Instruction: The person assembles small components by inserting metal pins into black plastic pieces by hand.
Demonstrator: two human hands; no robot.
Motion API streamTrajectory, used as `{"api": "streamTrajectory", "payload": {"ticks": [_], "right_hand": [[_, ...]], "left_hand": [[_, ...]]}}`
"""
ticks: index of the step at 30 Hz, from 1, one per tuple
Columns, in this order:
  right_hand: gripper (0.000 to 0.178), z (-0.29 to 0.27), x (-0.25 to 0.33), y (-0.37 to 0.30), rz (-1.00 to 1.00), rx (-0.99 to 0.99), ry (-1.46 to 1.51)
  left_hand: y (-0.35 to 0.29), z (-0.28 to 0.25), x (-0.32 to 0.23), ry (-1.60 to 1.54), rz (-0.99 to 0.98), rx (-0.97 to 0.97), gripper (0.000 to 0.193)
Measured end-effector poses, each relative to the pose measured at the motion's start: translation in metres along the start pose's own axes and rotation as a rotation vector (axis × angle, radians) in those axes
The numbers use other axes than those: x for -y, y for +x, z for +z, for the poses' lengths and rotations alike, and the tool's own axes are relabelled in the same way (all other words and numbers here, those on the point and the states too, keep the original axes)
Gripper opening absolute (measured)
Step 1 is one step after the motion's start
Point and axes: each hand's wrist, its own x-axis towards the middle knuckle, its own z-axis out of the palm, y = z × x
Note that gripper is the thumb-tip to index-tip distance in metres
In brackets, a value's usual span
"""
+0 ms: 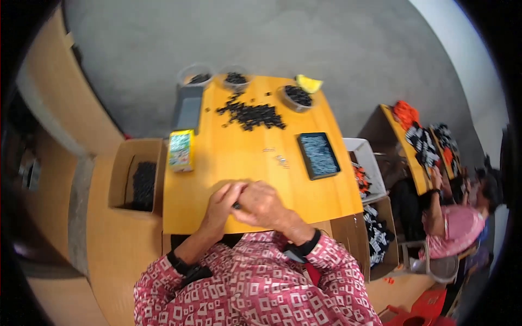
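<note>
Near the front edge of the wooden table, my left hand and my right hand are pressed together, fingers closed. A small black piece peeks out between them; most of it is hidden, so its kind does not show. Just beyond my hands lie a few tiny silvery pins. To their right a black tray holds many thin metal pieces in rows. A loose heap of small black parts spreads over the far half of the tabletop.
Plastic tubs with black parts stand along the far edge. A grey tray and a yellow box sit at left. A carton of black pieces is beside the table. At right are a white bin and a seated person.
</note>
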Motion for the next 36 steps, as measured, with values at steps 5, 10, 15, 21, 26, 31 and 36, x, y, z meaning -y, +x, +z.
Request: {"api": "streamTrajectory", "payload": {"ticks": [5,10,15,21,26,31,36], "right_hand": [[0.023,0.016,0.01,-0.01,0.04,-0.002,0.105],[0.024,0.022,0.011,-0.018,0.04,-0.027,0.161],[0.026,0.023,0.015,-0.02,0.027,0.007,0.148],[0.026,0.032,0.016,-0.026,0.033,0.0,0.178],[0.024,0.012,0.013,-0.007,-0.028,-0.089,0.136],[0.027,-0.024,-0.007,0.003,0.085,-0.173,-0.127],[0.024,-0.028,-0.013,0.003,0.104,-0.169,-0.142]], "left_hand": [[-0.006,-0.002,0.002,-0.04,0.022,0.12,0.033],[-0.011,0.003,0.002,-0.192,-0.077,0.165,0.045],[-0.012,0.004,0.006,-0.185,0.015,0.168,0.048],[-0.015,0.004,0.005,-0.153,0.032,0.135,0.045],[-0.016,0.005,0.004,-0.185,0.049,0.008,0.039],[-0.008,0.003,-0.007,-0.164,-0.007,-0.029,0.035],[-0.009,0.0,-0.015,-0.088,-0.026,0.075,0.033]]}}
